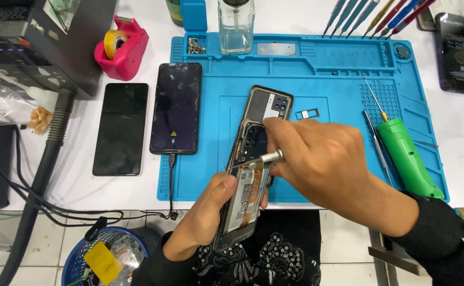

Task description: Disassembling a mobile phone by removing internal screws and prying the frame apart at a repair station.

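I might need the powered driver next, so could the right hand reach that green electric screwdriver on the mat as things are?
Probably yes. The green electric screwdriver lies uncovered on the blue mat, just beside the right hand, but that hand already grips a small silver screwdriver.

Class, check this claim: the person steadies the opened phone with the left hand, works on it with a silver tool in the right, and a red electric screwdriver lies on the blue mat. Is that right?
Not quite. The head view shows the electric screwdriver is green, not red. The rest holds: the left hand steadies the opened phone, the right hand holds the silver tool, and the blue mat lies beneath.
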